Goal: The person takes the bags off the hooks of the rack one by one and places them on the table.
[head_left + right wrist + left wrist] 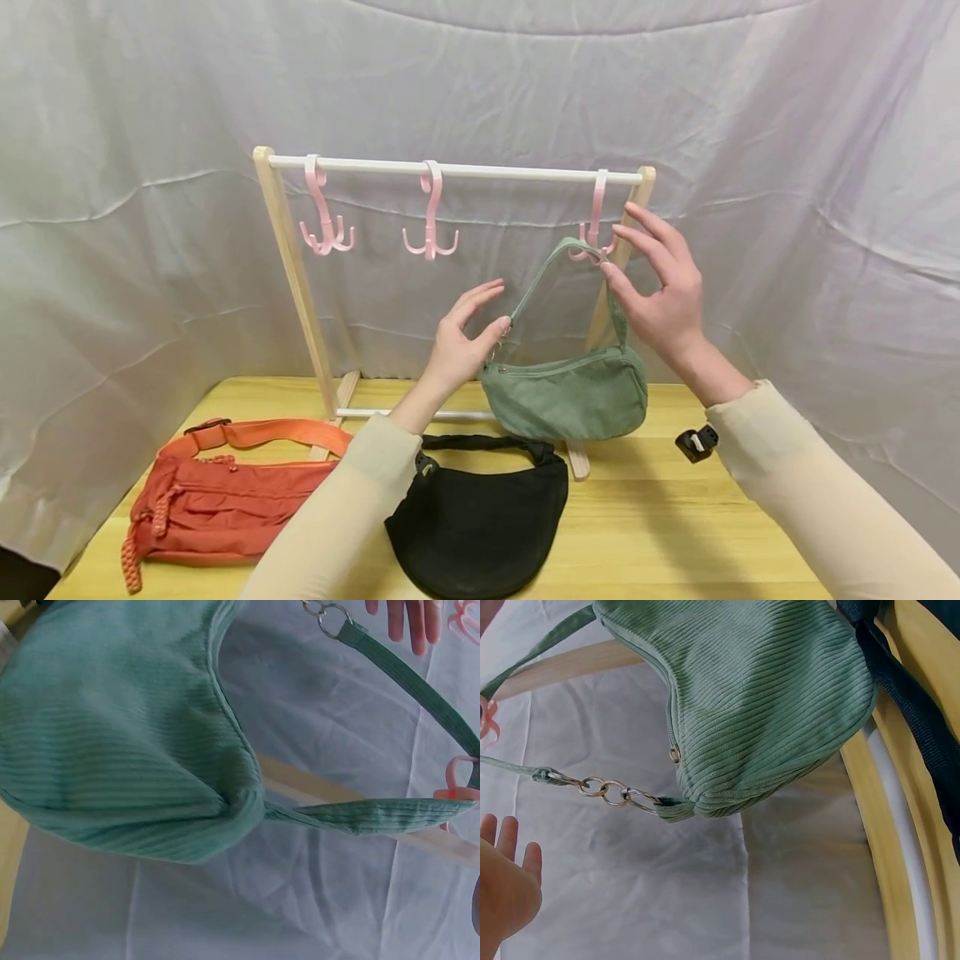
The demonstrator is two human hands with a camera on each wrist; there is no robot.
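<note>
The green bag (566,398) hangs by its strap (542,277) from the right hook (597,208), which sits just past its twelve o'clock. The strap passes over the hook's prongs, and ring links (607,789) join one end to the bag. At the bag's ten o'clock is the left hand (467,337), thumb and fingers wide apart, just beside the links and holding nothing. Between one and two o'clock, the right hand (660,287) is spread wide too, thumb tip by the strap near the hook; whether it touches, I cannot tell.

Toward eleven o'clock the middle hook (431,212) hangs on the rack's (510,172) white rod, and at ten the left hook (322,212); both are bare. At seven o'clock a black bag (483,525) lies on the surface (667,533), and between eight and nine a red bag (232,508), partly behind the left sleeve (330,517).
</note>
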